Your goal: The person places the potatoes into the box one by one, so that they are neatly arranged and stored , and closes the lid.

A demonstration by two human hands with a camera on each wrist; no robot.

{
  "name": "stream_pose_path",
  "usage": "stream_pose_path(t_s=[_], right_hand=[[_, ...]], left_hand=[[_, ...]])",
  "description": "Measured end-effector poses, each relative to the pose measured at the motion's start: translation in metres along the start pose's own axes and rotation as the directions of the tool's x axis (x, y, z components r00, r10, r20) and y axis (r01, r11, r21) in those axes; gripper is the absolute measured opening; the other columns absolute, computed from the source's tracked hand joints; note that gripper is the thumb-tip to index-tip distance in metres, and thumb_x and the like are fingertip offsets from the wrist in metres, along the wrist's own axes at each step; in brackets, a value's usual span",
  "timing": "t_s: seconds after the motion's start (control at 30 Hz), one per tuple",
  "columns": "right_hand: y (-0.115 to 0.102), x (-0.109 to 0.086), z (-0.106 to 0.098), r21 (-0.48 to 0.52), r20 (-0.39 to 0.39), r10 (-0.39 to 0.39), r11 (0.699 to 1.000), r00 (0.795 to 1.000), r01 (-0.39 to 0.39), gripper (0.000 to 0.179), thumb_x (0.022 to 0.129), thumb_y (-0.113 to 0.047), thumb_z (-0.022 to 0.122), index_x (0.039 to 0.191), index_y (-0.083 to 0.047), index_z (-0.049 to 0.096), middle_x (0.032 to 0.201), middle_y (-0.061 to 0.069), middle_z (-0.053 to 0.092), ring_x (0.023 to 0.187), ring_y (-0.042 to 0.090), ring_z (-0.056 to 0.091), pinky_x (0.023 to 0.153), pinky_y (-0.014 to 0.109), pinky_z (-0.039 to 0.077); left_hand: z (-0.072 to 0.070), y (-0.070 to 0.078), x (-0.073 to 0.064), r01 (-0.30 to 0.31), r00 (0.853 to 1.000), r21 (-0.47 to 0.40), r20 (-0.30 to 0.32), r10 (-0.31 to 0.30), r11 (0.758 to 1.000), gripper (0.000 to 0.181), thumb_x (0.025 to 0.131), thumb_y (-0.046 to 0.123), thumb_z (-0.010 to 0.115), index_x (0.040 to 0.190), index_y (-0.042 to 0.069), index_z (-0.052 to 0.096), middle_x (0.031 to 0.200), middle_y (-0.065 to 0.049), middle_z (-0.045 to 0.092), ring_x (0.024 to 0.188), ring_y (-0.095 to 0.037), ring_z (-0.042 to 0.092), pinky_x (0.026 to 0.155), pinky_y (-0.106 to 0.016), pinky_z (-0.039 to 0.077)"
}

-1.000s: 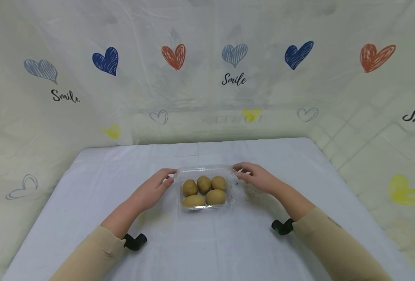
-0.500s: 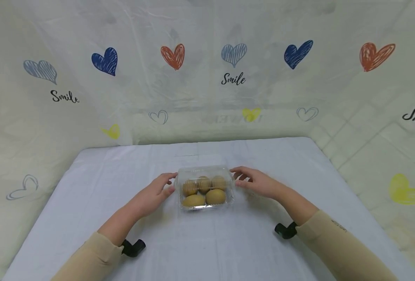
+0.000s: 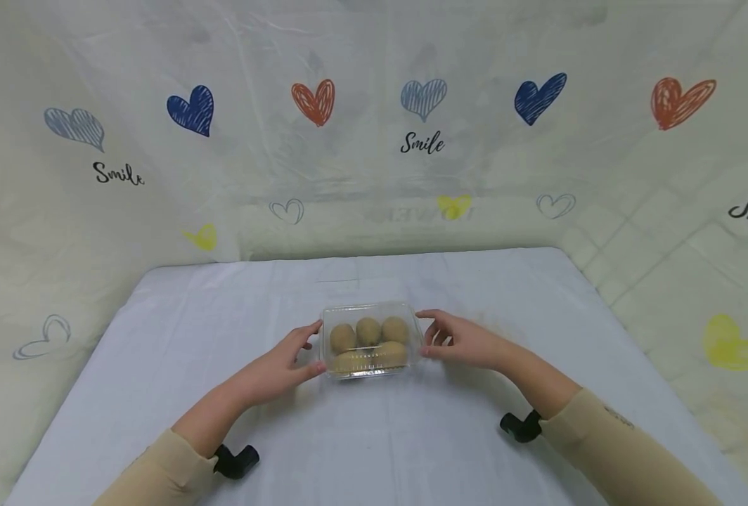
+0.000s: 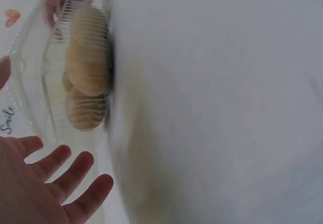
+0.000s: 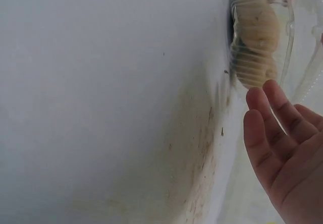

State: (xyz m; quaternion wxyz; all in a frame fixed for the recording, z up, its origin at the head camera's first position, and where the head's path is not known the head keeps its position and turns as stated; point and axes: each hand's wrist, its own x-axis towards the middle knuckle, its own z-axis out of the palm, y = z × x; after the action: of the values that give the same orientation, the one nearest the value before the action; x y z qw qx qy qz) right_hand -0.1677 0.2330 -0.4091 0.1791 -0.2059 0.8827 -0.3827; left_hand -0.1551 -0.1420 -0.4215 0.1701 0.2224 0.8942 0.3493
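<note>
A clear plastic clamshell box (image 3: 347, 377) with several potatoes (image 3: 368, 332) inside stands mid-table. Its hinged lid (image 3: 364, 311) slants over the potatoes; both wrist views show a gap between lid and base rim. My left hand (image 3: 279, 369) is at the box's left side, fingers apart, its thumb near the front corner. In the left wrist view the lid (image 4: 22, 65) lies between thumb and spread fingers. At the right side, my right hand (image 3: 465, 341) has its index finger and thumb close to the lid's edge. Its fingers (image 5: 275, 103) look loosely bent in the right wrist view.
A white cloth covers the table (image 3: 374, 450). Brownish specks (image 5: 207, 138) lie on it to the right of the box. Behind stands a pale curtain (image 3: 361, 169) printed with hearts and lettering. A black camera mount sits at each wrist.
The lid has come down from standing up at the back to slanting over the potatoes. Both hands have moved toward the near side along with it. The box base has stayed put.
</note>
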Motion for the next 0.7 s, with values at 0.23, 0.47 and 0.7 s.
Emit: stream_pose_path(t_s=[0.23,0.47,0.7], right_hand=[[-0.003,-0.003,0.006,0.043,0.007,0.026,0.999,1.0,-0.027,0.078,0.092,-0.031,0.072,0.154,-0.006,0.031,0.1,-0.001,0.065,0.09,0.015,0.065,0.077,0.034,0.052],[0.0,-0.003,0.012,0.096,0.029,0.012,0.995,0.999,-0.015,0.084,0.094,-0.029,0.071,0.156,-0.003,0.021,0.099,0.001,0.067,0.088,0.016,0.064,0.075,0.032,0.053],[0.0,-0.005,0.017,0.232,0.052,0.047,0.971,0.998,-0.058,0.087,0.094,-0.025,0.071,0.158,-0.007,0.016,0.099,0.004,0.068,0.086,0.026,0.066,0.075,0.042,0.055]], left_hand=[[0.007,0.005,0.0,0.074,0.997,-0.079,0.008,-0.074,0.994,0.083,0.097,0.043,0.063,0.161,0.024,0.013,0.157,-0.006,0.032,0.135,-0.027,0.042,0.104,-0.051,0.041],[0.013,0.004,0.001,0.078,0.997,-0.165,0.013,-0.077,0.983,0.085,0.097,0.035,0.066,0.161,0.019,0.013,0.116,-0.004,0.058,0.098,-0.018,0.059,0.081,-0.036,0.049],[0.015,0.005,0.003,0.079,0.996,-0.317,0.068,-0.061,0.945,0.087,0.099,0.024,0.064,0.161,0.016,0.003,0.089,-0.005,0.067,0.077,-0.018,0.06,0.064,-0.03,0.047]])
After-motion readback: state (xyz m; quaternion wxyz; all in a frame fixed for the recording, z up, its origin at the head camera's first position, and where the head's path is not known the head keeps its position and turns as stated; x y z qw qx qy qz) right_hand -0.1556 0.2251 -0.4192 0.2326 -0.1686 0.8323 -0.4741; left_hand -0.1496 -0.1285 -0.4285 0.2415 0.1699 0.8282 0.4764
